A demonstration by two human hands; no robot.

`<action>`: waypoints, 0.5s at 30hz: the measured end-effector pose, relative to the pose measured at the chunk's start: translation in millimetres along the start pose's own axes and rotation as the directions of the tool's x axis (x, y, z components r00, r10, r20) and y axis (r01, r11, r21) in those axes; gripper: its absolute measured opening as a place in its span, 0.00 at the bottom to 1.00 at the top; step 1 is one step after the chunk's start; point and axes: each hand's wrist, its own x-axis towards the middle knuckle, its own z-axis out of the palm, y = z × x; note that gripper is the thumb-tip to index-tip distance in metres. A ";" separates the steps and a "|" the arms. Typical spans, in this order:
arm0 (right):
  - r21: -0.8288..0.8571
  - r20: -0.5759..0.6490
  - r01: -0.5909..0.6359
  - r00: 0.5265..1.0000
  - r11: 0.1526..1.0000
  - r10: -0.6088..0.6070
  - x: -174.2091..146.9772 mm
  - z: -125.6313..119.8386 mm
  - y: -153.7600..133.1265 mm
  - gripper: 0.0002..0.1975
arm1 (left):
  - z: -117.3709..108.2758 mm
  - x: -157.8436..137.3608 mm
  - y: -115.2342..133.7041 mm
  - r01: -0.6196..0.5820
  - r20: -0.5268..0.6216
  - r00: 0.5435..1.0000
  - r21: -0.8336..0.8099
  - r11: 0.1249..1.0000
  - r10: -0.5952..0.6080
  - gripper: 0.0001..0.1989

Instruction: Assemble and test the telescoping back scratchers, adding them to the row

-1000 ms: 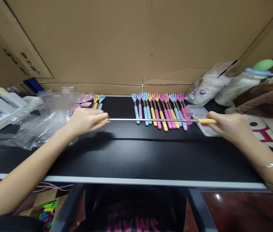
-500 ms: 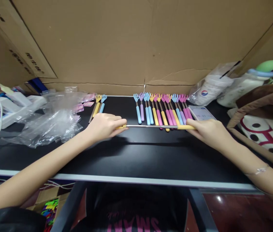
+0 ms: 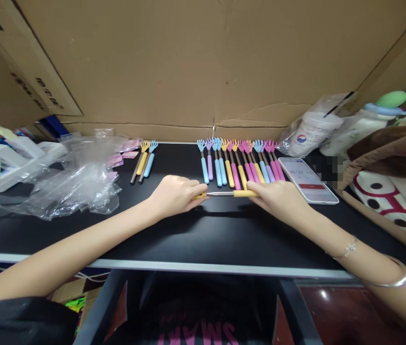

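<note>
A yellow telescopic back scratcher [image 3: 222,194] is held level above the black desk, its metal rod partly pulled out. My left hand [image 3: 177,195] is closed around its yellow claw end, which the fingers mostly hide. At the other end, my right hand [image 3: 278,195] grips the yellow handle. Behind the hands lies a row of back scratchers [image 3: 240,165] in blue, purple, yellow and pink, claws toward the cardboard wall. Two more, a yellow back scratcher [image 3: 142,163] and a blue back scratcher [image 3: 148,165], lie apart on the left.
Clear plastic bags [image 3: 80,177] are piled on the left beside a white power strip [image 3: 19,165] with cables. To the right are a phone [image 3: 308,179], a bagged paper cup [image 3: 312,132], a bottle [image 3: 364,124] and a fabric bag [image 3: 386,191]. Cardboard [image 3: 188,62] walls the back.
My hands have come closer together, shortening the rod between them. My right hand moved left, uncovering more of the phone; my left hand moved right.
</note>
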 end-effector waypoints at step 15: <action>0.111 -0.004 -0.115 0.993 0.987 0.116 -12.1 -1.0 1.3 0.09 | -68.1 -9.0 63.1 -0.049 -0.147 0.989 -0.207 0.977 0.018 0.10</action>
